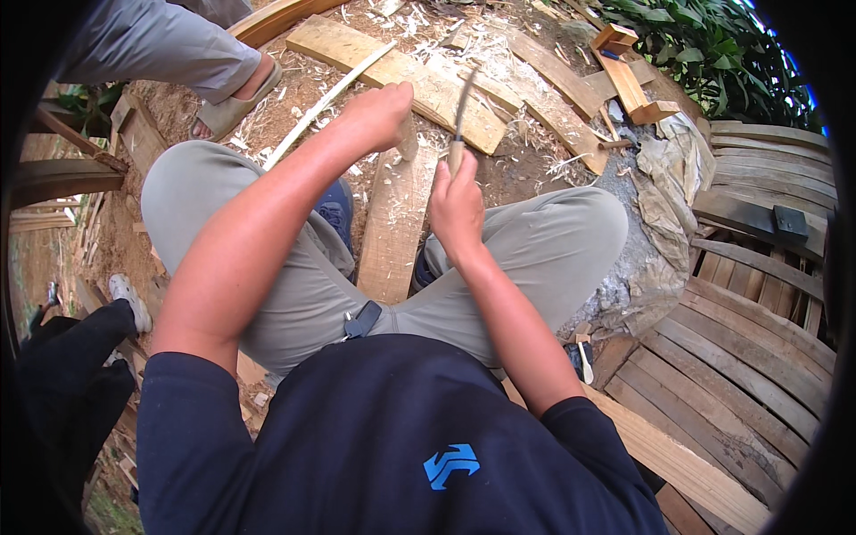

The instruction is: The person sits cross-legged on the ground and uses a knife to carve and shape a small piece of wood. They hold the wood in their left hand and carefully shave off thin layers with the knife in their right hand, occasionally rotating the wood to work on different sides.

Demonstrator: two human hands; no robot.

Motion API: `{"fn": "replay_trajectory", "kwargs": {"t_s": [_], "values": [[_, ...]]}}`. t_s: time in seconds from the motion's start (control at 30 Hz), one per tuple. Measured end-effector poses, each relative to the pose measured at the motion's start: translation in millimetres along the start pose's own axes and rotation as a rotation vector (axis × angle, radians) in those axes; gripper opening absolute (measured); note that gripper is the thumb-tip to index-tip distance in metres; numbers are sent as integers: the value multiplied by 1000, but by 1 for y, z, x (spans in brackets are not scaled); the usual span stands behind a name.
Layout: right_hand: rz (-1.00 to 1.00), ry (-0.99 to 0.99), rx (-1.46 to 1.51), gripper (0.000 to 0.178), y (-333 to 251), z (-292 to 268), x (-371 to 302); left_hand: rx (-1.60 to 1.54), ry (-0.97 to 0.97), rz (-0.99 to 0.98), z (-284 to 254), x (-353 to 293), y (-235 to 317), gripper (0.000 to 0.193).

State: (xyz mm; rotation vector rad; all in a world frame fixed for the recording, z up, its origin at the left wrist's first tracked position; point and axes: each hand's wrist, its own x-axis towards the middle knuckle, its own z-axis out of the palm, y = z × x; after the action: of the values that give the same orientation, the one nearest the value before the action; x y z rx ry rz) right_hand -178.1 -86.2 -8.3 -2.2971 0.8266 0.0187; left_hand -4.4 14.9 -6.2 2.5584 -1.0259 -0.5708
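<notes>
My left hand (pixel 385 116) is closed in a fist around a small pale piece of wood (pixel 407 145), whose end sticks out below the fingers; the rest is hidden. Beside it, my right hand (pixel 457 209) grips the wooden handle of a knife (pixel 463 107) with a narrow, slightly curved blade pointing up and away from me. The blade stands apart from the piece of wood. Beneath both hands a plank (pixel 390 236) lies between my bent legs, with shavings on it.
Boards (pixel 401 80) strewn with shavings lie ahead. A long thin wood strip (pixel 325 107) rests at the left. One person's sandalled foot (pixel 236 100) is near; another's dark-trousered leg (pixel 80 357) is at far left. Slatted wood (pixel 722 366) and crumpled sheeting (pixel 664 196) are on the right.
</notes>
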Motion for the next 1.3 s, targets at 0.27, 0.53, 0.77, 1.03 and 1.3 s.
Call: {"fn": "replay_trajectory", "kwargs": {"t_s": [0.27, 0.53, 0.77, 1.03, 1.3], "values": [[98, -384, -295, 42, 29, 21, 1, 27, -13, 19, -5, -1, 4, 29], [20, 104, 187, 41, -1, 2, -2, -5, -8, -1, -2, -2, 0, 28], [117, -384, -308, 44, 22, 17, -1, 7, 3, 37, -2, -2, 1, 28], [107, -136, 3, 42, 19, 20, -7, 1, -16, 6, -3, 1, 1, 27], [618, -437, 877, 29, 26, 9, 16, -7, -20, -20, -1, 3, 2, 29]]}}
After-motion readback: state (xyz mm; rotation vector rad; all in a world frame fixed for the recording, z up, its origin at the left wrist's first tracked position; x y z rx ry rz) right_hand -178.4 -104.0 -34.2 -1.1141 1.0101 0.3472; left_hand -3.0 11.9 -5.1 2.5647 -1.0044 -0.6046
